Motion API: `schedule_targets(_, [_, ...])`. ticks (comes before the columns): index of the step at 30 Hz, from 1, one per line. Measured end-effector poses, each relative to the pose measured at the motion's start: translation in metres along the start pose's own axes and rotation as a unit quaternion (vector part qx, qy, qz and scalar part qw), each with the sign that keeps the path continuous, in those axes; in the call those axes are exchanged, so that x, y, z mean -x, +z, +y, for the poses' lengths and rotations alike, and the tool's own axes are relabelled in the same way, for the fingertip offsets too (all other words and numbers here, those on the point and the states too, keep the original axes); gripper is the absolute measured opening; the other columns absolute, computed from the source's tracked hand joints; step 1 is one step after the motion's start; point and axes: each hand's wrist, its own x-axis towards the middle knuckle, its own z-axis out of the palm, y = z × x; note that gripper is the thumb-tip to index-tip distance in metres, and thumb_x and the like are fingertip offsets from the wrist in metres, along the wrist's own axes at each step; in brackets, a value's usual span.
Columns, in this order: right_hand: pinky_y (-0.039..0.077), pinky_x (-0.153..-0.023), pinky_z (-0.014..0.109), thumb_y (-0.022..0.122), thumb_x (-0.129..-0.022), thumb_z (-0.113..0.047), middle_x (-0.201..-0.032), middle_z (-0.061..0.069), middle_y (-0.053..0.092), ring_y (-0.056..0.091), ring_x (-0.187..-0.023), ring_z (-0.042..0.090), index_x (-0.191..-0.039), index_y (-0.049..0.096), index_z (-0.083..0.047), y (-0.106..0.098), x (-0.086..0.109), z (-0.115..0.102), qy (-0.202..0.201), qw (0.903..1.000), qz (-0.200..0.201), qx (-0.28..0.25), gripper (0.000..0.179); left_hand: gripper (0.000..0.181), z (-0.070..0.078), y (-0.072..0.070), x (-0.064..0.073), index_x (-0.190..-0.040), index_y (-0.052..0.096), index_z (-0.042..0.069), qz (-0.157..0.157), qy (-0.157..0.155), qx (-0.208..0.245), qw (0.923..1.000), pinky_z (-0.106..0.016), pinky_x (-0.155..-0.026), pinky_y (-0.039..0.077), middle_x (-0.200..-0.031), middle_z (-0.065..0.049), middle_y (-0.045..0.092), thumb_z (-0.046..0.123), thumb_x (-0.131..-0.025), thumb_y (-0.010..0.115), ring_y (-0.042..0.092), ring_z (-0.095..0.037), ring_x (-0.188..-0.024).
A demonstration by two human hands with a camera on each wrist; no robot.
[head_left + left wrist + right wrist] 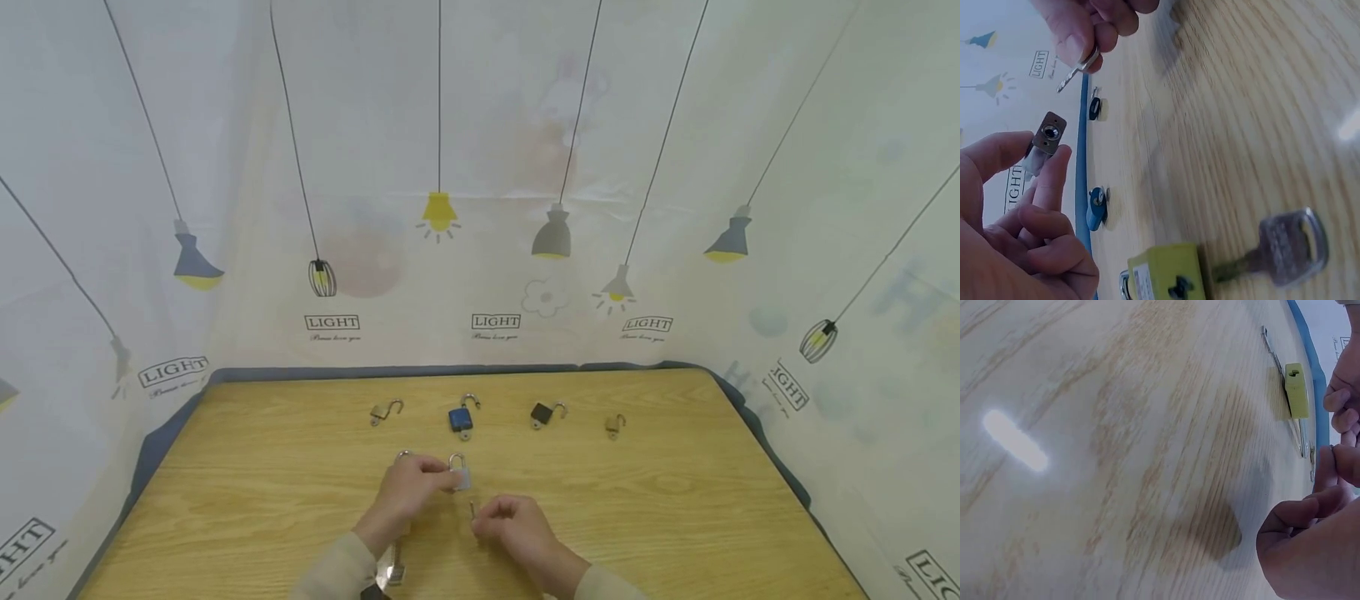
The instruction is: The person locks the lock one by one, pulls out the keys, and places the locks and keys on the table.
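My left hand (408,490) pinches a small silver padlock (463,479) between thumb and finger, its shackle pointing up. In the left wrist view, the keyhole face of this padlock (1049,132) shows. My right hand (519,527) pinches a small metal key (1074,76) by its head, and its blade points toward the padlock with a gap between them. Beneath the left hand, a yellow padlock (1166,275) lies on the table. Another key (1292,247), with a large head, lies beside it. From the head view, the left hand hides most of the yellow padlock.
Along the back of the wooden table (675,483) lie a brass padlock (380,412), a blue padlock (461,419), a black padlock (542,414) and a small brass padlock (613,426), shackles open. By the left sleeve sits a silver metal piece (396,573). A lamp-printed curtain (495,267) surrounds the table.
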Motion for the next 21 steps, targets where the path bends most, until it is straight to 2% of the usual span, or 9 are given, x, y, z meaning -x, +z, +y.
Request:
schedule_targets(4, [0.045,-0.072,0.028,0.074,-0.081,-0.009,-0.085,0.0,0.067,0.057,-0.079,0.013,-0.091,0.069,0.002,0.0,0.0,0.002,-0.004,1.0,0.002,0.007,0.016,0.034,-0.001,-0.005,0.002,-0.093,0.073,0.011,0.013,-0.013,-0.036,0.9992,-0.039,-0.078,0.049,-0.093,0.0,0.068,0.04,-0.077,0.077,0.06,-0.02,-0.092])
schedule_targets(9, [0.045,-0.068,0.027,0.074,-0.082,-0.01,-0.08,-0.001,0.065,0.056,-0.075,0.012,-0.091,0.069,0.0,0.0,0.0,0.003,-0.002,0.9997,0.009,0.022,0.015,0.03,-0.003,-0.008,0.006,-0.085,0.073,0.01,0.023,-0.02,-0.083,0.9961,-0.03,-0.066,0.045,-0.095,-0.003,0.066,0.037,-0.073,0.08,0.057,-0.018,-0.081])
schedule_targets(13, [0.045,-0.068,0.027,0.074,-0.083,-0.011,-0.08,-0.001,0.066,0.056,-0.075,0.012,-0.092,0.069,-0.002,-0.001,0.0,0.0,0.008,0.9991,0.012,0.039,0.014,0.024,-0.006,-0.006,0.009,-0.072,0.073,0.015,0.017,-0.009,-0.122,0.9924,-0.028,-0.058,0.04,-0.079,0.0,0.069,0.038,-0.072,0.081,0.055,-0.015,-0.068])
schedule_targets(16, [0.045,-0.068,0.027,0.074,-0.083,-0.014,-0.081,-0.001,0.067,0.057,-0.076,0.012,-0.093,0.07,-0.004,-0.002,0.001,-0.003,0.022,0.9988,0.011,0.043,0.014,0.024,-0.006,-0.005,0.013,-0.066,0.071,0.017,0.016,0.001,-0.138,0.9903,-0.027,-0.055,0.036,-0.066,0.004,0.065,0.038,-0.072,0.081,0.051,-0.013,-0.061])
schedule_targets(21, [0.046,-0.07,0.027,0.073,-0.084,-0.016,-0.083,-0.001,0.07,0.059,-0.078,0.012,-0.095,0.07,-0.005,-0.003,0.001,-0.004,0.029,0.9985,0.019,0.044,0.016,0.025,-0.005,-0.001,0.019,-0.063,0.069,0.018,0.018,0.007,-0.154,0.9878,-0.027,-0.054,0.036,-0.061,0.007,0.062,0.037,-0.072,0.081,0.051,-0.013,-0.058])
